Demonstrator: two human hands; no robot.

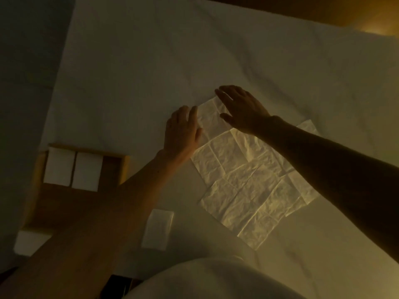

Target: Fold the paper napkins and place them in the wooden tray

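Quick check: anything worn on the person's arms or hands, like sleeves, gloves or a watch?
Nothing worn shows: the left hand and right hand are ungloved, with no sleeve or watch up either arm. In this dim light a ring cannot be ruled out.

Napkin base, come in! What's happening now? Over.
Left hand and right hand open, flat at far end of the unfolded napkin. Two folded napkins in wooden tray. Nothing blocking.

You've got a wrinkled white cloth (194, 50) covering the whole work surface, a dark brown wooden band (280, 9) beyond its far edge, and a dull grey area (26, 72) along its left side.
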